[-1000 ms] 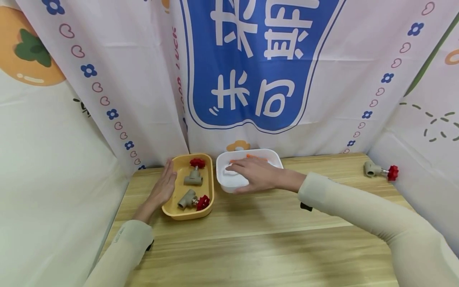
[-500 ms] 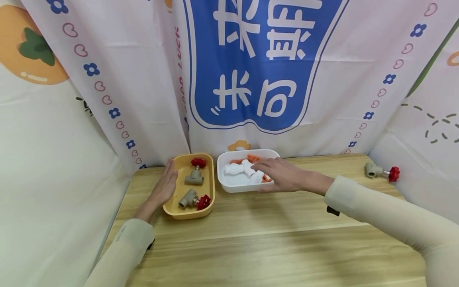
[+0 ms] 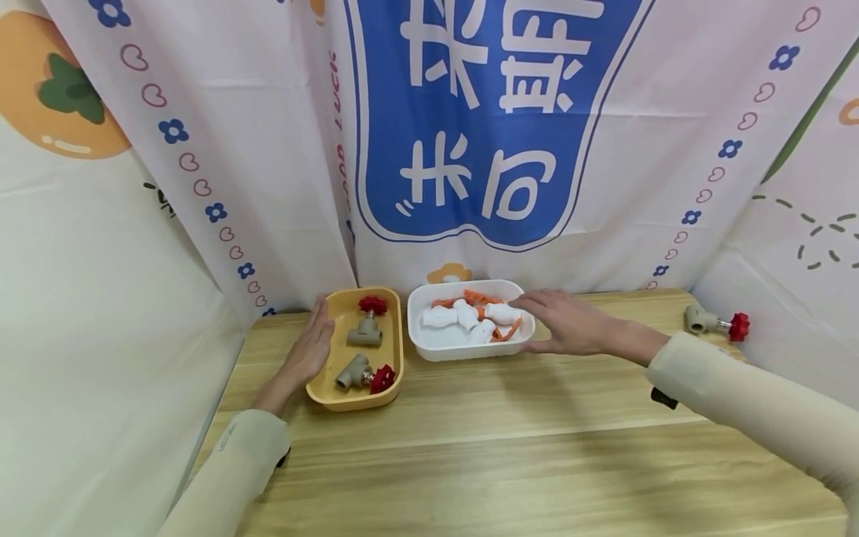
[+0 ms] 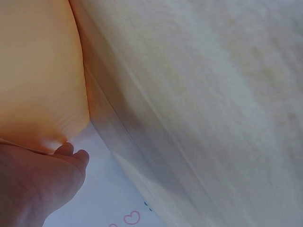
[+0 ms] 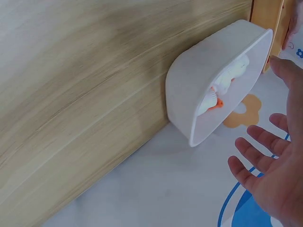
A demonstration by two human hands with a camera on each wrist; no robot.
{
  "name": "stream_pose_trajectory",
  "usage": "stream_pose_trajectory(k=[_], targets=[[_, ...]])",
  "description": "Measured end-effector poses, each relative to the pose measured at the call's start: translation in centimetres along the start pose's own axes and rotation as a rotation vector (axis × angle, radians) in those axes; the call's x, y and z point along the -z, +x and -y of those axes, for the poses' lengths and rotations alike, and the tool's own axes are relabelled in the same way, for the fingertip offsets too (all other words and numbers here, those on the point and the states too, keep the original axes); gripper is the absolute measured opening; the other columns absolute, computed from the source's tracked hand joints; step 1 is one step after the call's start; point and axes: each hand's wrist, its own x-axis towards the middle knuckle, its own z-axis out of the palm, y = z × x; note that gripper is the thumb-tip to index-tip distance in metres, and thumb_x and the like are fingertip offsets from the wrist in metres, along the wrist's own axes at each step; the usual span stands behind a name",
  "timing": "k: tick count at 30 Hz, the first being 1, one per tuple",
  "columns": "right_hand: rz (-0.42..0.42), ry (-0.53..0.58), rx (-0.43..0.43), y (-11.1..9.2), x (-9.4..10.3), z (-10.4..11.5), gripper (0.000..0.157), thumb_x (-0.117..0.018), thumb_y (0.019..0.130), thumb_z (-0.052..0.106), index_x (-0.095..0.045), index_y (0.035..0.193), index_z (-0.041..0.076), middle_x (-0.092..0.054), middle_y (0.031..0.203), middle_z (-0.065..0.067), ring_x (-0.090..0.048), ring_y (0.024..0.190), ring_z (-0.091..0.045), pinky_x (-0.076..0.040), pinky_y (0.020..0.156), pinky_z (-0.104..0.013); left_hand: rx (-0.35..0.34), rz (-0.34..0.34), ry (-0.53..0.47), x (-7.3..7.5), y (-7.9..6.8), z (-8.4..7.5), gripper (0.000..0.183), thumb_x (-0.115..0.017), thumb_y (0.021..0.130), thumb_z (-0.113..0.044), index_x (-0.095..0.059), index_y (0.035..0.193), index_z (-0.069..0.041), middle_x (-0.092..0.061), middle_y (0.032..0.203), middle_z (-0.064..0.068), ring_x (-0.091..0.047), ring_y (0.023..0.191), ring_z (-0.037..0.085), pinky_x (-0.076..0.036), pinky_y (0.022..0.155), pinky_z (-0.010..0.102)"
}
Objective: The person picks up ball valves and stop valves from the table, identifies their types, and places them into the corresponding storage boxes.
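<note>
My left hand (image 3: 307, 350) lies with straight fingers along the left rim of the yellow tray (image 3: 345, 405). In the left wrist view its fingertips are right at the tray's outer wall (image 4: 42, 71). That tray holds two grey stop valves, one at the back (image 3: 365, 334) and one at the front (image 3: 354, 373), each with a red handwheel. My right hand (image 3: 570, 324) hovers by the right end of the white tray (image 3: 436, 352), its fingers spread and holding nothing in the right wrist view. White plastic valves (image 3: 439, 316) with orange handles (image 3: 478, 297) lie inside the white tray.
A third grey stop valve (image 3: 701, 319) with a red handwheel lies at the table's far right edge. Behind both trays hangs a printed cloth (image 3: 288, 186), close to the back edge of the wooden table (image 3: 470, 462).
My right hand has moved right from over the white tray to beyond its right end, uncovering the white valves. The left hand has stayed at the yellow tray.
</note>
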Motion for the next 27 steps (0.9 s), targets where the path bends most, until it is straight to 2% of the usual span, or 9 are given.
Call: stream_pose_trajectory(k=[5, 14, 22, 27], targets=[[0.002, -0.009, -0.044, -1.0, 0.2, -1.0, 0.083, -0.081, 0.090, 0.054, -0.054, 0.152, 0.004, -0.061, 0.147, -0.019, -0.057, 0.135, -0.042, -0.047, 0.111, -0.064, -0.001, 0.003, -0.001, 0.0, 0.0, 0.2, 0.069, -0.006, 0.115, -0.047, 0.011, 0.168, -0.007, 0.015, 0.177, 0.011, 0.011, 0.163, 0.033, -0.001, 0.131, 0.057], [-0.030, -0.008, -0.068, -3.1, 0.4, -3.1, 0.080, -0.085, 0.089, 0.043, -0.055, 0.151, 0.003, -0.062, 0.144, -0.020, -0.058, 0.133, -0.044, -0.048, 0.108, -0.065, -0.015, -0.003, -0.001, -0.1, 0.0, 0.2, 0.068, -0.007, 0.115, -0.046, 0.010, 0.168, -0.006, 0.015, 0.177, 0.012, 0.010, 0.163, 0.034, -0.001, 0.131, 0.057], [-0.011, -0.024, -0.155, -4.8, 0.7, -4.7, 0.078, -0.085, 0.090, 0.040, -0.054, 0.150, 0.001, -0.060, 0.146, -0.023, -0.056, 0.134, -0.046, -0.045, 0.110, -0.068, -0.017, -0.010, -0.003, -0.1, -0.1, 0.1, 0.066, -0.010, 0.116, -0.040, 0.008, 0.168, -0.004, 0.013, 0.177, 0.013, 0.008, 0.164, 0.036, -0.003, 0.131, 0.058], [-0.012, -0.027, -0.175, -5.8, 0.7, -5.5, 0.077, -0.085, 0.090, 0.037, -0.054, 0.151, 0.001, -0.061, 0.145, -0.023, -0.056, 0.134, -0.047, -0.046, 0.108, -0.069, -0.021, -0.008, -0.007, -0.1, -0.2, -0.1, 0.064, -0.012, 0.117, -0.037, 0.008, 0.168, -0.003, 0.013, 0.177, 0.014, 0.009, 0.164, 0.035, -0.002, 0.131, 0.057]])
